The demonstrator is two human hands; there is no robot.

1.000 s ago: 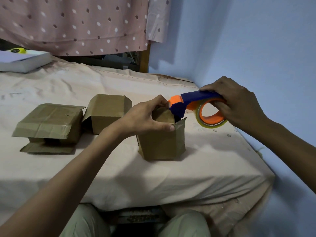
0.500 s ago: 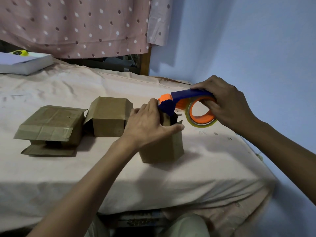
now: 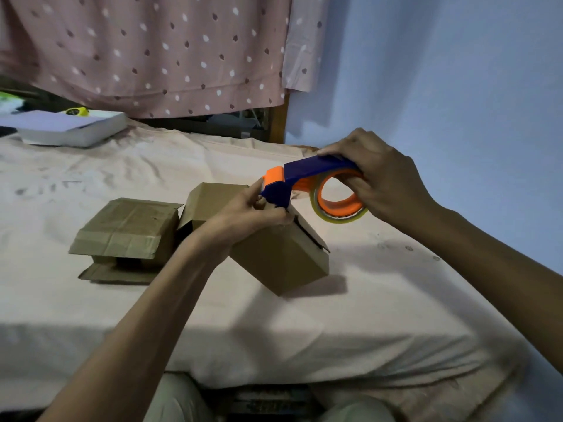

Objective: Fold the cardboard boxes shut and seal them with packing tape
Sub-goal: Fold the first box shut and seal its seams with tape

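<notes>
On the cloth-covered bed (image 3: 91,300), the left hand (image 3: 249,214) pinches the tilted cardboard box (image 3: 283,254) at its top flap. Right hand (image 3: 380,181) fingers curl around the blue-and-orange tape dispenser (image 3: 307,181) touching that box; no writing is legible, and the flap seam is hidden.

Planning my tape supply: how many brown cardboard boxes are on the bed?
3. One tilted brown cardboard box under the left hand; a second box just behind that hand; a flattened, creased box farthest left. None seem hidden.
</notes>
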